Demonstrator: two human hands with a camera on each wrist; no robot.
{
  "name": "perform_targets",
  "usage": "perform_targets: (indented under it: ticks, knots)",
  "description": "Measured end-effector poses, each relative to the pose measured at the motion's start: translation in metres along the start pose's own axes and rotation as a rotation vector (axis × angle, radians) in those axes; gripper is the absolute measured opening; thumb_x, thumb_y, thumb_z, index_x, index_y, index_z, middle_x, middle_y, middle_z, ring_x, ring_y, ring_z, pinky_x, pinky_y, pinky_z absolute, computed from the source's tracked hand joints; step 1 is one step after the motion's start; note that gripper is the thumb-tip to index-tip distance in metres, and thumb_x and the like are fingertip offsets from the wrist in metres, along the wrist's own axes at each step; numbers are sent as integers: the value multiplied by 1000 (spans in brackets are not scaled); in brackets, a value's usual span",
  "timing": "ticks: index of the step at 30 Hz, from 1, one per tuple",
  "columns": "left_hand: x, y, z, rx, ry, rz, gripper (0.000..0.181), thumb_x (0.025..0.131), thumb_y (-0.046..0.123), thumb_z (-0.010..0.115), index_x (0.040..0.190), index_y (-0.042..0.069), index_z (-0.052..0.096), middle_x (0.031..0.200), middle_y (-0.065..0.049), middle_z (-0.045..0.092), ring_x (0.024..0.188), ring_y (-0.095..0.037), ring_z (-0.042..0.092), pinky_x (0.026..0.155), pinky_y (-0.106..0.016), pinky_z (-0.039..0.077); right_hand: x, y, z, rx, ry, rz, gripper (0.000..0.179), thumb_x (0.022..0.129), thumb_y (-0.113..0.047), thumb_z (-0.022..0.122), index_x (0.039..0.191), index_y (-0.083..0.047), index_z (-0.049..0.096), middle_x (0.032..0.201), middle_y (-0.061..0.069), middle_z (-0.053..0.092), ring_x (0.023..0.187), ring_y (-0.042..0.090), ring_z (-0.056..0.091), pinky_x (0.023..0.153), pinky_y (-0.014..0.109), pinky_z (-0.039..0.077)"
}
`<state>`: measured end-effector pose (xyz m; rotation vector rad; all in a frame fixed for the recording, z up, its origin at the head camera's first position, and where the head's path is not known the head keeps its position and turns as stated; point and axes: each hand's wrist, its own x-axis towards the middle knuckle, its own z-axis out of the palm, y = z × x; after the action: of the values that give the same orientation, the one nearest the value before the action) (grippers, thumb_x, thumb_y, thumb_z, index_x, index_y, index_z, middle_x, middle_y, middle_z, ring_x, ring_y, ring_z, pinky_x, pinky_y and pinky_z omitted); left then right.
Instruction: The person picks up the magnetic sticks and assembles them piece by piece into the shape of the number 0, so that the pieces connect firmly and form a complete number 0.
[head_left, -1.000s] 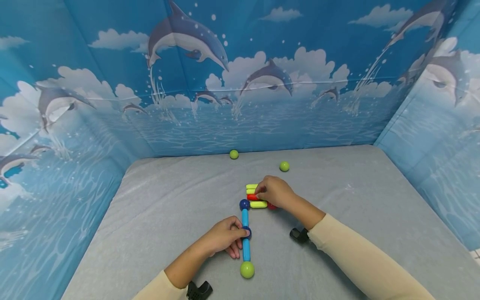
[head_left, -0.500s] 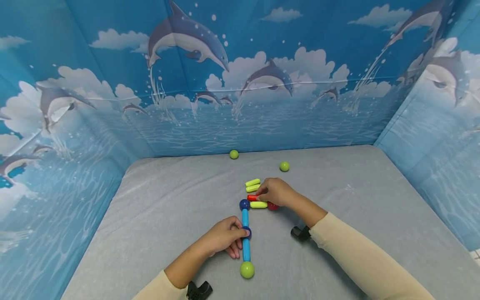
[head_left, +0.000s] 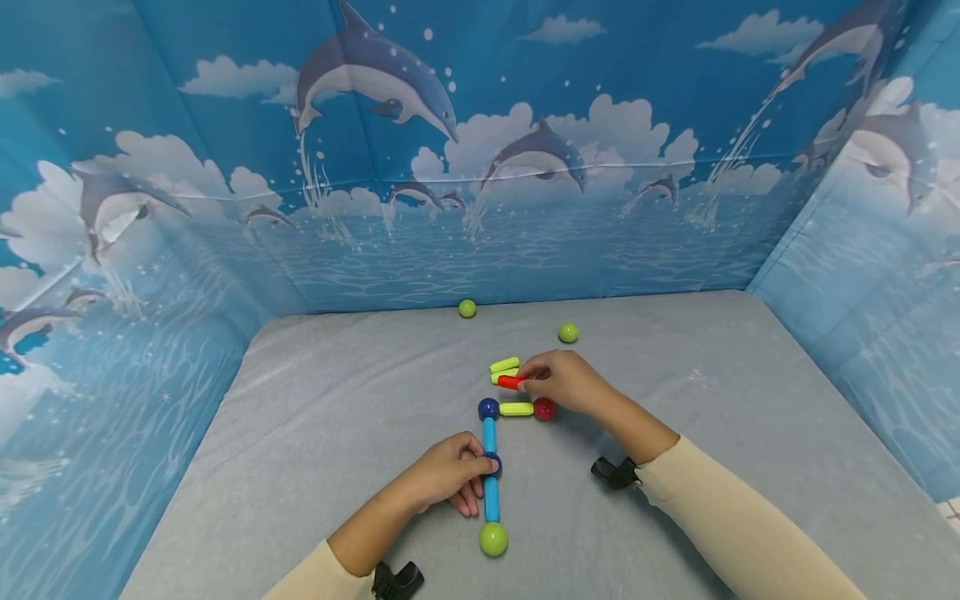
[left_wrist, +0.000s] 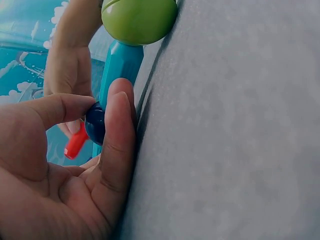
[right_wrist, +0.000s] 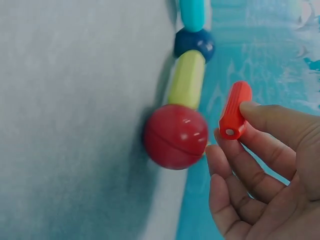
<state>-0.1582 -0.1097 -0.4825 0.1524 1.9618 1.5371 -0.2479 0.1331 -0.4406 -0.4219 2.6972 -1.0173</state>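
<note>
Red rod (right_wrist: 232,107), held in the right hand (head_left: 566,379), just beyond the red ball (head_left: 544,408) and to its left as the person sees it. The right grip is narrow, thumb and fingers pinching the rod with both ends exposed. The left hand (head_left: 450,468), nearer the person than the red ball and to its left, pinches the near blue ball (left_wrist: 95,125), bracing the line of blue rods (head_left: 491,500). Good handling, by judgement, calls for a light pinch on the rod's sides, end faces free, and a path wide of the red ball; should the pieces be magnetic, a close pass could snag them. Left-hand pressure should be firm but gentle. The rod is short, glossy and ridged lengthwise, with a small pale disc set in its end. The joined yellow rod (head_left: 517,409), touching the red ball's left side, is similar in form. Whether the red rod touches the loose yellow rods (head_left: 505,365), beyond and left of the red ball, is hard to tell.
</note>
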Motion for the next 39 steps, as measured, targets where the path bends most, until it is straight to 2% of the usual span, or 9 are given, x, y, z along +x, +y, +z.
perform_targets:
  ticks: [6, 17, 22, 39]
  knots:
    - [0, 0, 0, -3, 8, -7, 29, 94, 27, 69, 107, 6, 53, 69, -6, 63, 48, -13, 64, 44, -27, 54, -19, -5, -1, 19, 9, -48, 15, 93, -19, 73, 107, -16, 77, 92, -2, 71, 79, 13, 61, 69, 29, 53]
    - [1, -1, 0, 1, 9, -3, 33, 94, 28, 70, 110, 5, 52, 69, -6, 63, 48, -13, 64, 45, -27, 55, -58, -1, 11, 7, -54, -149, 13, 90, -15, 76, 103, -16, 76, 90, -6, 69, 79, 9, 60, 69, 23, 52]
    - [1, -2, 0, 1, 6, 4, 32, 94, 27, 69, 109, 5, 52, 69, -6, 63, 47, -13, 64, 45, -27, 55, -75, -1, 18, -2, -108, -198, 13, 89, -18, 78, 101, -19, 75, 88, -10, 66, 77, 7, 55, 67, 21, 50]
    - [1, -2, 1, -4, 2, 16, 30, 94, 25, 69, 108, 4, 52, 69, -6, 62, 48, -13, 64, 45, -27, 55, -112, -4, 40, 87, -325, -212, 9, 88, -26, 79, 95, -23, 74, 87, -15, 65, 74, -1, 59, 67, 19, 51]
